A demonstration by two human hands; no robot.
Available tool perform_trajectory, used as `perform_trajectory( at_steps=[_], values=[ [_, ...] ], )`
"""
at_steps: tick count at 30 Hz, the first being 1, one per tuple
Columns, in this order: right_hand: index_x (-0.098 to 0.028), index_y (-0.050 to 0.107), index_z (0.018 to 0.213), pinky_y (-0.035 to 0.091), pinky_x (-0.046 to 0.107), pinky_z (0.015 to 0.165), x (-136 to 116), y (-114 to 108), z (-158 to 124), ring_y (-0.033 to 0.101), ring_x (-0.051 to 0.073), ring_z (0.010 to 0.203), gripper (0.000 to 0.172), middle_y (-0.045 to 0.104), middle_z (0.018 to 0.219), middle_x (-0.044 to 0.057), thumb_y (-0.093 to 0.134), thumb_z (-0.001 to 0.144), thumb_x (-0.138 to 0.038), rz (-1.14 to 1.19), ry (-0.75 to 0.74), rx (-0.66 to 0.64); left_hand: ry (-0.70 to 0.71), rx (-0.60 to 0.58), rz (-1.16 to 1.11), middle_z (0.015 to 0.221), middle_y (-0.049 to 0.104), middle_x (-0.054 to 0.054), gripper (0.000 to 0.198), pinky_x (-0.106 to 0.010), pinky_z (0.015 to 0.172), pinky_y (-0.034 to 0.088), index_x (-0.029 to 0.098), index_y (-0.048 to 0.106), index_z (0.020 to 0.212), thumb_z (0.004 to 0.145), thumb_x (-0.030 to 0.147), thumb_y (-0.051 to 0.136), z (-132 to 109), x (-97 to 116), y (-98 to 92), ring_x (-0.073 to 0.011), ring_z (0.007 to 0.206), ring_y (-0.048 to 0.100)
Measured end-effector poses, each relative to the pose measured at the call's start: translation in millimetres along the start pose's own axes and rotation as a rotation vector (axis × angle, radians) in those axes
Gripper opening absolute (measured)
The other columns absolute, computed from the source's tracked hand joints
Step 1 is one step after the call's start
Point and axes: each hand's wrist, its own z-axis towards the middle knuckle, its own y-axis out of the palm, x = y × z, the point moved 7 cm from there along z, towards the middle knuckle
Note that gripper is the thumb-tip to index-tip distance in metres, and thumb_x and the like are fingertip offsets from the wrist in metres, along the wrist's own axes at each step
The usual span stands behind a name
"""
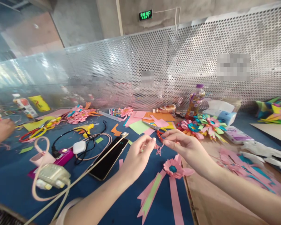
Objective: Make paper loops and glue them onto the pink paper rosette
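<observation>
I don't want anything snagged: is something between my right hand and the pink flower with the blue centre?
Nothing visible stands between the right hand and the pink flower; the flower's face is uncovered. A thin pink strip shows off to the side, near the left hand.

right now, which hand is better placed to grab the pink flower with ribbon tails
Probably the right: in this view the right hand is closer to the flower, while the left hand is farther off, nearer the phone. Whether either is holding something is hard to tell.
</observation>
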Motion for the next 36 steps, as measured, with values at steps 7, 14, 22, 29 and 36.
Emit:
perform_trajectory(
  at_steps=[7, 14, 22, 29, 36],
  values=[
    [-0.024, 0.069, 0.078, 0.046, 0.037, 0.088, -5, 3, -4, 0.056, 0.019, 0.1, 0.016, 0.057, 0.101, 0.004, 0.063, 0.08, -0.038, -0.038, -0.023, -0.023, -0.031, -0.046, -0.014, 0.066, 0.045, 0.003, 0.026, -0.023, 0.059, 0.034, 0.019, 0.047, 0.07, 0.086, 0.04, 0.048, 0, -1, 4.0, -0.0114, 0.061, 0.042],
    [-0.025, 0.068, 0.08, 0.047, 0.037, 0.087, -5, 3, -4, 0.056, 0.02, 0.1, 0.017, 0.058, 0.102, 0.004, 0.06, 0.082, -0.04, -0.1, -0.052, -0.022, 0.04, 0.033, -0.017, 0.074, 0.058, 0.001, 0.025, -0.023, 0.07, 0.04, 0.019, 0.055, 0.074, 0.088, 0.038, 0.045, 4, -2, -6.5, -0.0147, 0.074, 0.055],
    [-0.026, 0.068, 0.079, 0.044, 0.039, 0.09, -7, 3, -6, 0.055, 0.02, 0.1, 0.013, 0.058, 0.1, 0.003, 0.06, 0.083, -0.036, -0.199, -0.116, -0.013, 0.041, 0.14, -0.039, 0.086, 0.068, -0.003, 0.016, -0.026, 0.077, 0.043, 0.018, 0.064, 0.081, 0.082, 0.032, 0.058, 8, -3, -17.6, -0.018, 0.086, 0.061],
    [-0.026, 0.067, 0.081, 0.044, 0.04, 0.088, -10, 5, -4, 0.054, 0.02, 0.097, 0.008, 0.059, 0.097, 0.003, 0.06, 0.084, -0.03, -0.333, -0.236, -0.022, -0.006, -0.031, -0.722, 0.069, 0.066, 0.0, 0.016, -0.027, 0.072, 0.048, 0.017, 0.058, 0.07, 0.084, 0.023, 0.054, 14, 0, -14.1, -0.0144, 0.072, 0.063],
    [-0.024, 0.066, 0.083, 0.043, 0.04, 0.086, -28, -7, -5, 0.053, 0.02, 0.096, 0.007, 0.059, 0.096, 0.004, 0.059, 0.084, -0.024, -0.438, -0.346, 0.026, 0.024, -0.22, -0.792, 0.057, 0.06, 0.0, 0.017, -0.031, 0.069, 0.047, 0.016, 0.05, 0.064, 0.08, 0.013, 0.046, 7, 7, -2.6, -0.013, 0.057, 0.057]
  ],
)
